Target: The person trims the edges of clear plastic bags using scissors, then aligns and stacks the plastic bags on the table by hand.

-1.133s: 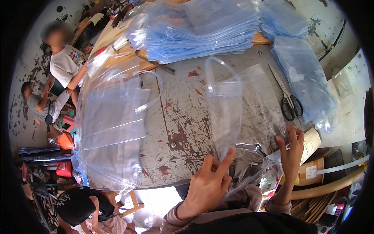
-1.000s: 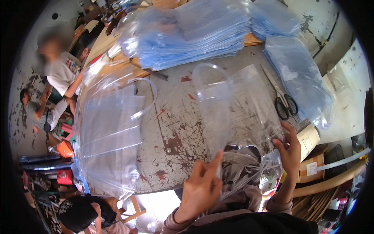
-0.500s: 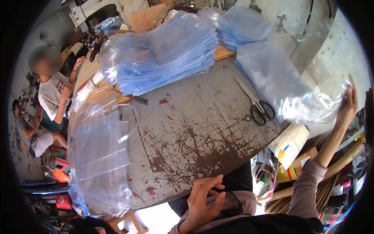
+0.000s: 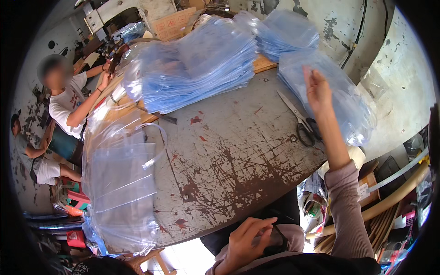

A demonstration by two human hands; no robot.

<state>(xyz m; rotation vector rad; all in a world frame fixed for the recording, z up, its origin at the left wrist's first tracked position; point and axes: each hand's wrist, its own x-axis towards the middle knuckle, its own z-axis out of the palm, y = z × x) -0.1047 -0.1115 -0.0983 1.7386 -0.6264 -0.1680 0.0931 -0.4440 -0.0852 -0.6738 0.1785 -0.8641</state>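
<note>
My right hand (image 4: 318, 91) is over the right stack of clear bluish plastic bags (image 4: 339, 87), with its fingers extended, slightly blurred, and nothing visible in them. Whether it touches the top bag I cannot tell. Low in front of my body, below the table edge, is my left hand (image 4: 247, 240), fingers loosely bent and apart, holding nothing that shows. Black-handled scissors (image 4: 305, 130) lie partly open beside the right stack, close to my right forearm. On the table's left side rests a clear plastic bag (image 4: 123, 174) with a looped clear tube (image 4: 162, 140).
A large pile of clear plastic bags (image 4: 197, 68) spans the back of the worn metal table (image 4: 220, 156), with a smaller pile (image 4: 288, 34) beside it. Two people sit at the left; one wears a white shirt (image 4: 68, 107). Cardboard and rolls (image 4: 389, 197) crowd the lower right.
My right hand has swung left from the wall side to above the right stack. The raised clear plastic there has settled down. The seated person in white has stretched both arms forward.
</note>
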